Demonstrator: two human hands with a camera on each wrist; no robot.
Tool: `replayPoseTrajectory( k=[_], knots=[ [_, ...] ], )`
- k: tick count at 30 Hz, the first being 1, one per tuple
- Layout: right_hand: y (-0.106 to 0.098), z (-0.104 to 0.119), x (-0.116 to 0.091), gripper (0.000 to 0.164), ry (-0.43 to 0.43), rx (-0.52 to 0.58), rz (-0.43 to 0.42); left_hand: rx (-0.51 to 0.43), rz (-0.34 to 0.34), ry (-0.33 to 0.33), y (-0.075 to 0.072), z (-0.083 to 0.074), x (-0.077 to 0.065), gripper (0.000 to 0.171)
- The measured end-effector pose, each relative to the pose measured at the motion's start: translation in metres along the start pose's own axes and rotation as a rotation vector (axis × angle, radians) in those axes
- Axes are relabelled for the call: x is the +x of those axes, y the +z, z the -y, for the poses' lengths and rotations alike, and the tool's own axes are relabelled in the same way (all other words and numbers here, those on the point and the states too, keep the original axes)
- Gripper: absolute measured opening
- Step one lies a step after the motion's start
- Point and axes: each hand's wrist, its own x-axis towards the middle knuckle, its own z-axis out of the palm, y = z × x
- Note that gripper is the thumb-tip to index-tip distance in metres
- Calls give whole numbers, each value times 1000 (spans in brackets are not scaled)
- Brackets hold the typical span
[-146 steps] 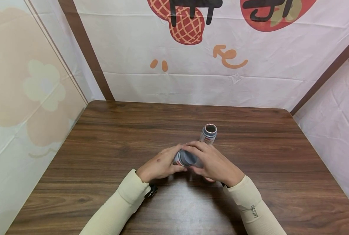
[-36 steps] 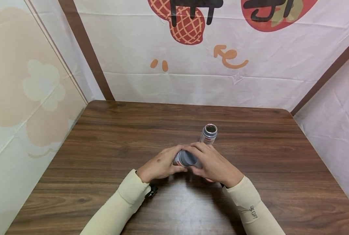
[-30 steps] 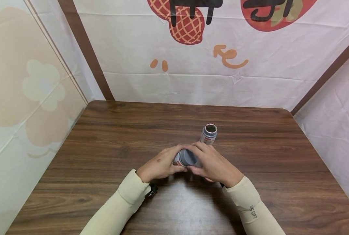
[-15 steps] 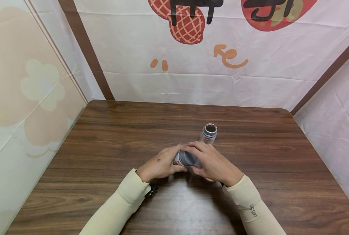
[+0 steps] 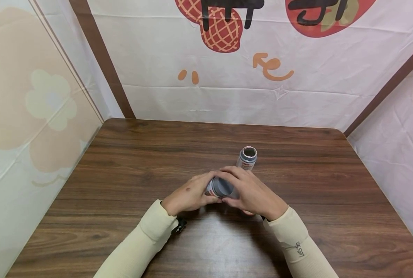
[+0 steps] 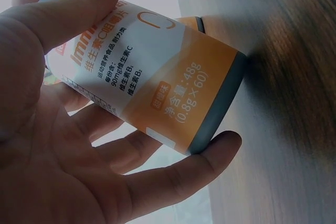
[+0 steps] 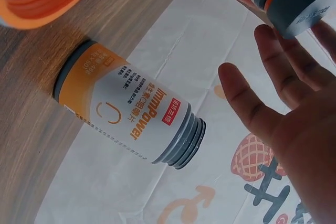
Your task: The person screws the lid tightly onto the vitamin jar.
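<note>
My left hand [image 5: 187,195] grips a white and orange vitamin C tablet bottle [image 6: 152,72] around its body, thumb on one side and fingers on the other. The bottle is tilted, with its base close to the table in the left wrist view. My right hand [image 5: 256,195] arches over its dark grey cap [image 5: 223,187], thumb and fingers round the edge. In the right wrist view, the outer fingers stretch out past the cap. Beyond the right hand stands a second, matching bottle [image 7: 131,103], upright and uncapped, with its dark mouth showing in the head view.
A loose cap [image 7: 50,9] with an orange inside lies close by the right wrist, mostly hidden under the hand from above. Everything is on a brown wood-grain table [image 5: 151,150]. Printed white cloth [image 5: 158,100] hangs behind it and at both sides.
The fingers of my right hand shift slightly at the cap. My left hand, the held bottle and the standing bottle keep their places.
</note>
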Motion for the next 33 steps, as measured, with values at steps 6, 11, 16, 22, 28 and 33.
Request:
replayPoseTrajectory(
  k=[6, 11, 16, 22, 28, 33],
  knots=[
    [1, 1, 0, 64, -5, -15, 8, -3, -7, 12, 0, 0, 0, 54],
    [2, 1, 0, 61, 35, -15, 10, 2, -11, 10, 0, 0, 0, 58],
    [2, 3, -1, 62, 64, -18, 8, 11, -9, 6, 1, 0, 0, 62],
    [3, 2, -1, 68, 31, -10, 11, 11, -12, 15, 1, 1, -1, 59],
    [4, 1, 0, 65, 8, -20, 18, 11, -14, 25, 1, 2, -1, 56],
    [3, 1, -1, 64, 32, -31, 14, 13, -16, 20, 2, 2, 0, 55]
  ],
)
